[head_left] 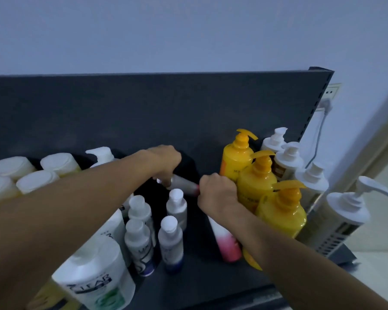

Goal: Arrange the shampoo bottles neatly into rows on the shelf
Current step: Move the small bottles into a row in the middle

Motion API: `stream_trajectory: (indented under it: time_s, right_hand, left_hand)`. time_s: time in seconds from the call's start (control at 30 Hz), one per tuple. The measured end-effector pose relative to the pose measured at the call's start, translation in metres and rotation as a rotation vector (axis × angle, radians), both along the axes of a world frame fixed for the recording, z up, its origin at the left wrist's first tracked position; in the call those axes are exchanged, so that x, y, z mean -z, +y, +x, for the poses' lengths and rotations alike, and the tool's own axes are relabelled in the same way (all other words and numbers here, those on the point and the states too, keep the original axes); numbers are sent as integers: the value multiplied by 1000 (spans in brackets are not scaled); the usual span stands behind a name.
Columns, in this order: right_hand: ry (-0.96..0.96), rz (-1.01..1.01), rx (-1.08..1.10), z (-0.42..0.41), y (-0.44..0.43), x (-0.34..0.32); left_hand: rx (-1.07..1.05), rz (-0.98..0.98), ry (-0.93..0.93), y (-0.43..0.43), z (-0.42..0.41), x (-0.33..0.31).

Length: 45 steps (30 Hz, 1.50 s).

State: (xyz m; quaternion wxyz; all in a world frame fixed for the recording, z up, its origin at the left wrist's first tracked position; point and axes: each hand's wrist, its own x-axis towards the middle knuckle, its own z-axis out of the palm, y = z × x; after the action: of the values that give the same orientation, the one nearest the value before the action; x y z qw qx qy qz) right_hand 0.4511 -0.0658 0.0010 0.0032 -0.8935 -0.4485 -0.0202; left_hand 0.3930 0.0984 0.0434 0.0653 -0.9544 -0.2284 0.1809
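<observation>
My left hand (164, 163) grips a small white-and-pink bottle (184, 183) that lies tilted in the air above the dark shelf (199, 285). My right hand (217, 193) is curled over the top of a taller white-to-pink bottle (227, 242) standing on the shelf; its cap is hidden under the fist. Just left of it stand several small white bottles with blue bases (171, 240). Three yellow pump bottles (280, 215) stand in a line on the right, touching my right hand's side.
White pump bottles (288, 159) line the shelf's right edge, one large one (345, 218) nearest me. Large white-capped bottles (34, 180) fill the left, with a white and green one (96, 280) at the front. The dark back panel (143, 108) rises behind.
</observation>
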Motion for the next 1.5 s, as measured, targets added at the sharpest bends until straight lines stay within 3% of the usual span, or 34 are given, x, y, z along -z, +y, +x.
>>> stream_trajectory:
  time_s: [0.17, 0.27, 1.1, 1.37, 1.5]
  right_hand:
    - [-18, 48, -22, -25, -35, -22]
    - [9, 20, -28, -33, -51, -35]
    - [149, 31, -387, -27, -105, -60]
    - [211, -15, -502, -12, -96, -61]
    - [227, 42, -539, -2, -94, -72]
  left_hand:
    - [-43, -146, -305, -23, 8, -18]
    - [-8, -189, -387, -41, 16, -23]
    - [182, -322, -312, -101, -14, -23]
    - [95, -369, -371, -106, -27, -26]
    - [5, -239, -414, -104, -47, -40]
